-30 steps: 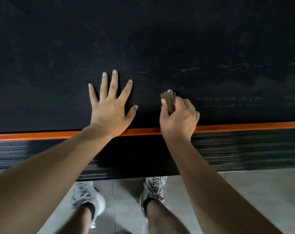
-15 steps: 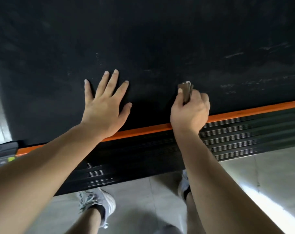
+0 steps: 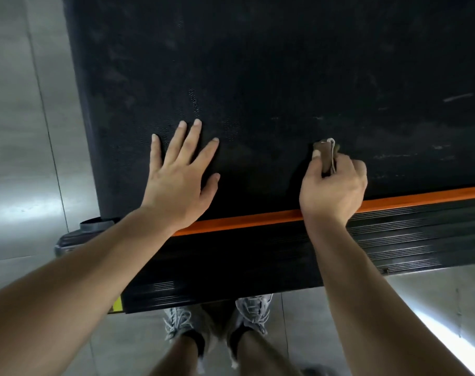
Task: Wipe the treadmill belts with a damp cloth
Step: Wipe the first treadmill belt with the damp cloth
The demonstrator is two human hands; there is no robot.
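We see the left hand (image 3: 180,183) lying flat on the black treadmill belt (image 3: 258,77). Its fingers are straight and spread and its palm is down, so it grasps nothing and only presses on the surface. It is near the near edge of the belt and not far from the belt's left end. The right hand (image 3: 332,191) is to the right of it, well apart, with bare belt between the two. This hand is clenched around a small folded brown cloth (image 3: 326,156) with a pale edge. The thumb and the curled fingers grip the cloth, and its folded end sticks out of the fist toward the far side of the belt. The cloth is low over the belt, but we cannot tell if its end touches the surface. The wrist of the right hand crosses the orange strip (image 3: 247,222) that runs along the near edge of the belt, and the left wrist reaches the same strip. On the near side of the strip lies a black ribbed side rail (image 3: 258,256), with a small yellow label (image 3: 117,305) at its near left corner. To the right of the cloth the belt carries some pale streaks (image 3: 457,97). Beyond the left end of the belt we see the grey tiled floor (image 3: 19,131). Below the rail stand two grey laced shoes (image 3: 254,310) on the same floor.
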